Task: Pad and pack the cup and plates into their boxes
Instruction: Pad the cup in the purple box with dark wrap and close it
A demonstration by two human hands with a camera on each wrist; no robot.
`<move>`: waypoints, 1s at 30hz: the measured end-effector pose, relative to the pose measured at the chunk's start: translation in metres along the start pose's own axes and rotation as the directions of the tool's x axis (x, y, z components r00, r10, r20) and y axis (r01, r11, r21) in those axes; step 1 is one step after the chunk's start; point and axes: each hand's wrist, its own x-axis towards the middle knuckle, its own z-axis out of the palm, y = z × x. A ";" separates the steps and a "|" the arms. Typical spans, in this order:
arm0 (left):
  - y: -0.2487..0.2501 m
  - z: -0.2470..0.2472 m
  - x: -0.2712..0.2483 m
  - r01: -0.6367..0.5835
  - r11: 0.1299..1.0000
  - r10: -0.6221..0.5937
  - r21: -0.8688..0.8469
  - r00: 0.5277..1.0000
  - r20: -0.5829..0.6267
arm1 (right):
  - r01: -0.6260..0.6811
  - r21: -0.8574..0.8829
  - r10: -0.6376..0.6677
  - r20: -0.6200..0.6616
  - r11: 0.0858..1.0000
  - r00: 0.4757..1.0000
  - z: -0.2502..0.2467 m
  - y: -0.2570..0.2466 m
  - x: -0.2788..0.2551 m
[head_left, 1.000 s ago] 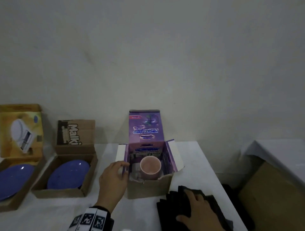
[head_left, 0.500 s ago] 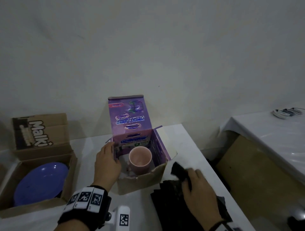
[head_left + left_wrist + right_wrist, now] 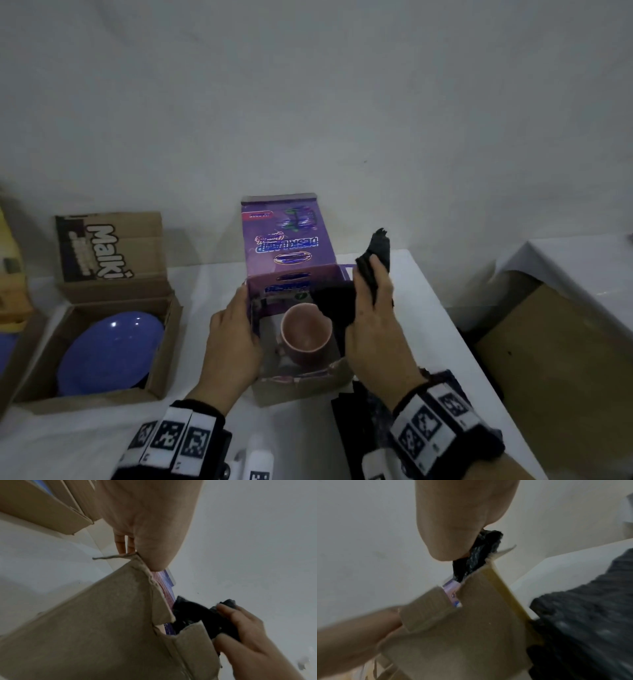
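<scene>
A pink cup (image 3: 306, 334) stands upright inside the open purple box (image 3: 287, 240) at the middle of the white table. My left hand (image 3: 233, 339) grips the box's left wall, thumb over the rim. My right hand (image 3: 371, 318) grips a black cloth (image 3: 375, 263) over the box's right side, and the cloth's lower end hangs down inside, to the right of the cup. The left wrist view shows the cloth (image 3: 197, 614) going in past the box's cardboard flap (image 3: 120, 622). A blue plate (image 3: 109, 353) lies in the brown box (image 3: 102, 301) at left.
A pile of black cloths (image 3: 363, 407) lies on the table by my right wrist. Another blue plate (image 3: 7, 349) shows at the far left edge. A second white-covered table (image 3: 582, 260) and a brown cardboard sheet (image 3: 555, 359) stand to the right.
My right hand has lifted one black cloth off the pile and carried it up over the purple box's right side. The left hand has stayed on the box's left wall.
</scene>
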 end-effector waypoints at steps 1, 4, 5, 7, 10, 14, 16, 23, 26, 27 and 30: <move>0.000 -0.001 0.001 0.011 1.000 -0.011 0.019 1.000 0.006 | 0.044 -0.046 -0.039 0.088 0.998 0.995 0.007 0.005 -0.007; 0.009 -0.004 0.011 0.073 0.987 -0.079 0.146 0.996 0.036 | 0.189 -0.099 -0.149 0.318 0.977 0.936 0.008 0.012 -0.017; 0.014 -0.005 0.016 0.058 0.977 -0.067 0.203 0.997 0.040 | 0.250 -0.136 -0.191 0.342 0.959 0.920 0.006 0.012 -0.016; 0.023 -0.004 0.024 -0.040 0.950 0.019 0.310 0.997 0.072 | 0.338 -0.158 -0.272 0.336 0.928 0.902 -0.001 0.008 -0.010; 0.028 0.002 0.030 -0.170 0.892 0.087 0.419 0.974 0.211 | 0.330 -0.181 -0.265 0.309 0.927 0.913 -0.007 0.004 0.000; 0.027 0.004 0.028 -0.149 0.873 0.047 0.464 0.973 0.225 | 0.404 -0.280 -0.193 0.560 0.871 0.806 -0.012 -0.004 0.000; 0.026 0.005 0.029 -0.130 0.877 0.028 0.463 0.975 0.220 | 0.424 -0.255 -0.157 0.671 0.869 0.725 -0.014 -0.009 0.005; 0.026 0.005 0.028 -0.168 0.857 0.057 0.487 0.970 0.235 | 0.335 -0.315 0.149 0.886 0.888 0.438 0.003 -0.024 0.026; 0.027 0.005 0.026 -0.177 0.835 0.036 0.520 0.962 0.271 | 0.339 -0.322 0.164 0.892 0.884 0.420 0.006 -0.029 0.030; 0.027 0.004 0.027 -0.174 0.831 0.018 0.529 0.958 0.287 | 0.325 -0.341 0.156 0.863 0.882 0.481 0.006 -0.029 0.033; 0.029 0.003 0.028 -0.177 0.832 0.015 0.526 0.954 0.298 | 0.340 -0.370 0.124 0.813 0.864 0.569 -0.001 -0.030 0.040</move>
